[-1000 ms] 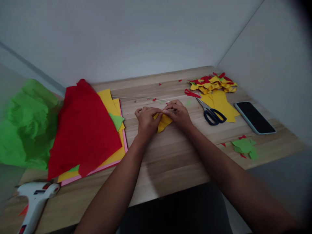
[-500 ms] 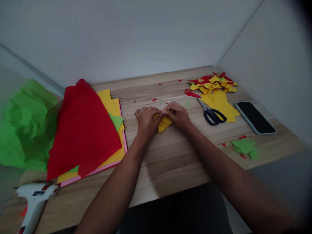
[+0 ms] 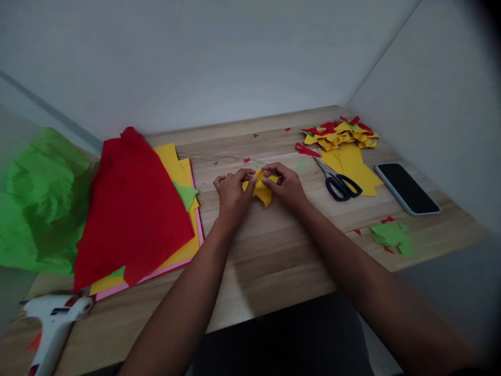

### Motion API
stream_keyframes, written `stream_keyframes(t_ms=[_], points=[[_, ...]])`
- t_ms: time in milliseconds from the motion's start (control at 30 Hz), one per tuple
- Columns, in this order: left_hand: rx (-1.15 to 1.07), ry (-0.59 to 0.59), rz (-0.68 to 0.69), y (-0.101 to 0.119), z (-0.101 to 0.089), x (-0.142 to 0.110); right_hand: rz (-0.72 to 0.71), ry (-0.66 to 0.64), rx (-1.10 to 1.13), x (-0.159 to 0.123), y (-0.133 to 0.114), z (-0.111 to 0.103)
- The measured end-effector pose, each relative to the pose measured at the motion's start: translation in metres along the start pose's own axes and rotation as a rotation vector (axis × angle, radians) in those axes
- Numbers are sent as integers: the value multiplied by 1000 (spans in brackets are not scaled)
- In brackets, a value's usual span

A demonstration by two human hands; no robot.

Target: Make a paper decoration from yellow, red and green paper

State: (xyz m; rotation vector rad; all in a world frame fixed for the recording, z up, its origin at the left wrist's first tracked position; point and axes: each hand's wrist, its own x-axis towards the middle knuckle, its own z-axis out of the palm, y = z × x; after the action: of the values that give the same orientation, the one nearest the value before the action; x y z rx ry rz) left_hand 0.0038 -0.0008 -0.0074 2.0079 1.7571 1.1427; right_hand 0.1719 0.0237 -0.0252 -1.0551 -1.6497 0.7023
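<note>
**Yellow paper sits dead centre between both hands, long axis tipping down toward me**

Watching the head view here. The one thing that matters: the yellow paper piece [image 3: 261,189] is pinched between the two hands, right in the gap where the fingertips meet. Left hand [image 3: 231,194] grips its left edge, right hand [image 3: 287,186] grips its right edge and top. Neither hand is nearer, as far as I can judge; it's shared, thumbs and forefingers closed on it from both sides. The other fingers are curled in, not spread.

The piece looks crumpled or folded, with a point hanging down below the fingers toward the near edge of the desk [image 3: 274,261]. So its long axis runs roughly away-and-toward me, crossing the line between the hands. It looks lifted just off the desk, but I can't tell for sure whether the lower tip touches the wood.

Around the hands:
- scissors [image 3: 337,181] just to the right of the right hand, apart from it, handles toward me
- beyond the scissors, a heap of yellow and red scraps [image 3: 344,134]
- phone [image 3: 407,188] farther right, well apart
- green scraps [image 3: 391,235] right and nearer to me
- stack of red and yellow sheets [image 3: 133,209] left of the left hand, near but not touching
- crumpled green tissue [image 3: 39,198] farther left
- glue gun [image 3: 55,318] far left, close to the near edge
</note>
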Motion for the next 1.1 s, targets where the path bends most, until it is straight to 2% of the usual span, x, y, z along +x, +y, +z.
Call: stream_keyframes(t_ms=[167, 300, 467, 700, 900, 1100], points=[[-89, 43, -51, -2, 4, 2, 69, 37, -11, 3, 6, 0], [-115, 35, -31, -4, 5, 3, 79, -1, -6, 5, 6, -1], [-158, 20, -16, -4, 5, 3, 79, 20, -15, 6, 7, -1], [-143, 5, -42, -7, 7, 3, 40, -108, 118, 6, 7, 0], [-103, -37, -10, -1, 5, 1, 31, -89, 177, 6, 3, -1], [-104, -18, -2, -1, 3, 1, 37, -67, 162, 6, 0, 0]])
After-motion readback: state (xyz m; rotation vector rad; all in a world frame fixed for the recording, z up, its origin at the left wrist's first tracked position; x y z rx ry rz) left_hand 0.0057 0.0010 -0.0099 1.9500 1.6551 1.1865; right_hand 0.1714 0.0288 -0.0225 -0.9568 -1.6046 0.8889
